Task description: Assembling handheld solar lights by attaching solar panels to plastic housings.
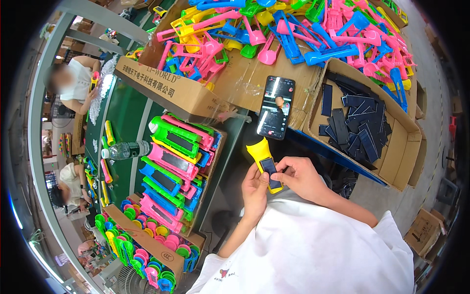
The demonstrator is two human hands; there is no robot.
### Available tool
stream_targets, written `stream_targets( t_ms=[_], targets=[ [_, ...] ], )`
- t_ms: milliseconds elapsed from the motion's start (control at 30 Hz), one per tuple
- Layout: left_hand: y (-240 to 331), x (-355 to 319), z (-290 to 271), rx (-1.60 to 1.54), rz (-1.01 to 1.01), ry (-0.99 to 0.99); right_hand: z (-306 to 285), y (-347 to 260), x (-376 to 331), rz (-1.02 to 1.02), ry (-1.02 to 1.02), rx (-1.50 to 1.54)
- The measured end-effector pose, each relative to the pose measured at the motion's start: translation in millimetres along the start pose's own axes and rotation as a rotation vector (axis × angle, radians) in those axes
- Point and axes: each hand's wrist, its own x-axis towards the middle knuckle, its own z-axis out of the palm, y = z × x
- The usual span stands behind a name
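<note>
Above my lap, a yellow plastic flashlight-like casing (258,150) with a flared upper end is tilted slightly. A dark rectangular panel (269,167) lies in the recess along its handle. My left hand (254,190) is closed around the casing's lower left side, its thumb on the front. My right hand (302,177) is closed, with thumb and fingertips pinched together at the panel's right edge. Its fingers hide part of the panel and the casing's edge. Just beyond the casing, a phone (276,108) with a lit screen lies on the cardboard.
At right, an open cardboard box (410,147) holds many loose dark panels (362,115). Colourful plastic casings (338,29) are heaped at the back. Left stands a box of stacked casings with panels (171,159), beside a clear bottle (126,150). Other people (78,81) sit further left.
</note>
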Motion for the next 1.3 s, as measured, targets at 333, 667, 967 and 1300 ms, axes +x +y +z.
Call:
stream_targets(
  t_ms=[333,667,967,1300],
  targets=[
    [0,1,-3,-0.022,-0.033,0.013,-2,-11,-2,-0.087,0.029,-0.133],
    [-3,2,-2,-0.017,-0.047,0.023,-6,-14,3,0.062,-0.077,-0.090],
    [0,-2,-7,-0.005,-0.076,-0.007,3,10,9,-0.073,-0.135,0.027],
    [-2,1,-19,-0.026,-0.267,-0.048,-5,22,11,0.050,-0.279,0.177]
  ],
)
